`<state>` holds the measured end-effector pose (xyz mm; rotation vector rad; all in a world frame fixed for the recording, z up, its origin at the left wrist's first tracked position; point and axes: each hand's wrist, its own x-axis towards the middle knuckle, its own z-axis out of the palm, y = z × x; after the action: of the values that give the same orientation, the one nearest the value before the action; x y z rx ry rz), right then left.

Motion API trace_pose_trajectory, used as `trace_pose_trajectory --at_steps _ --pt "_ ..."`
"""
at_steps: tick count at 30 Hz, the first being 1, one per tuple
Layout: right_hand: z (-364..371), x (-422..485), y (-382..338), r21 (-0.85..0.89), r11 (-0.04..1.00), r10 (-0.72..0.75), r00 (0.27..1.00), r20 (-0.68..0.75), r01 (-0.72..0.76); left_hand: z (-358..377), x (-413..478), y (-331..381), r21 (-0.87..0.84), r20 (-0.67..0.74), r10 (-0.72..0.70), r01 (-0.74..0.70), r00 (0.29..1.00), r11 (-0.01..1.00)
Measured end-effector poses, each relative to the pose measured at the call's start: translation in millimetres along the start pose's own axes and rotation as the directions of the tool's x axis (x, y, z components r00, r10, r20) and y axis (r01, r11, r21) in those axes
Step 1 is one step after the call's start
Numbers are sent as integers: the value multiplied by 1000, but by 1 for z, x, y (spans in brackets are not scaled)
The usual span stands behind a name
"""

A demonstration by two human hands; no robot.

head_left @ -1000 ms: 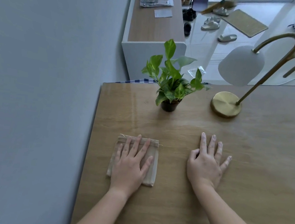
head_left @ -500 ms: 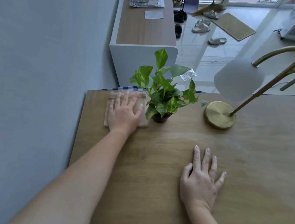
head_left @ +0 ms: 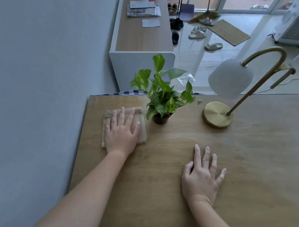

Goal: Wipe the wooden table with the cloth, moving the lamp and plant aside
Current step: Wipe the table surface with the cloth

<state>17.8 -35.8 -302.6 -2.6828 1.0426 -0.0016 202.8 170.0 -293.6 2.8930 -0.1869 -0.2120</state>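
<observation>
Head view: our left hand (head_left: 122, 134) lies flat with straight fingers, pressing the folded cloth (head_left: 143, 131) onto the table (head_left: 251, 162) near its far left corner.
Right hand (head_left: 201, 179): flat on bare wood nearer us, fingers spread, holding nothing.
Plant (head_left: 162, 96): upright in its dark pot, just right of the cloth; we cannot tell whether they touch.
Lamp (head_left: 217, 114): brass base stands right of the plant, near the far edge, with neither hand on it.
Done: we judge the wiping is under way on the left side only; no mark shows which wood is wiped.
Left: moving plant and lamp aside, wiping beneath them, then the wide right stretch.
Writing: papers (head_left: 144, 8) on the sideboard carry print too small to read; we see no brand on lamp, pot or cloth.
</observation>
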Motion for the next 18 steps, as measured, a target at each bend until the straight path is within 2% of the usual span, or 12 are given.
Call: trace_pose_trajectory --at_steps 10,14,18 --pt "-12 -8 -6 -12 1000 9 1000 28 -9 19 -144 -20 2 -13 44 -44 999 999" --pt "-14 -7 -8 -24 1000 4 999 33 -4 14 -141 -16 17 11 15 -16 1000 1000" --pt "-11 -7 -9 -27 1000 -6 1000 19 6 0 -90 -9 -15 41 -16 17 999 1000"
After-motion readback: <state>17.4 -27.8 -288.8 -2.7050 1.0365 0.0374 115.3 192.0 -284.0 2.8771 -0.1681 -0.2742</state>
